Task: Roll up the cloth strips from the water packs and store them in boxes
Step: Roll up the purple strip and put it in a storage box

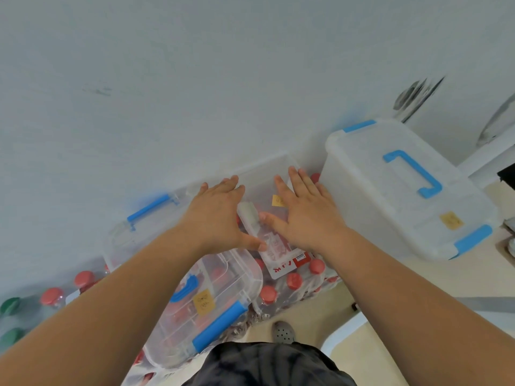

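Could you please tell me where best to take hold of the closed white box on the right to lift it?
Probably by the blue handle on the lid of the closed white box, coming from above: it lies flat on top in the middle, and both blue latches look shut, so the grip should carry the box evenly.

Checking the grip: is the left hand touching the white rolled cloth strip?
Touching: the head view shows the left hand with its thumb against the white rolled cloth strip.

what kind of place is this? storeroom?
Probably a storage corner of a room, though little of it shows. Shrink-wrapped packs of red-capped water bottles are stacked against a plain wall, with translucent blue-latched storage boxes on top. Both hands reach over a clear box.
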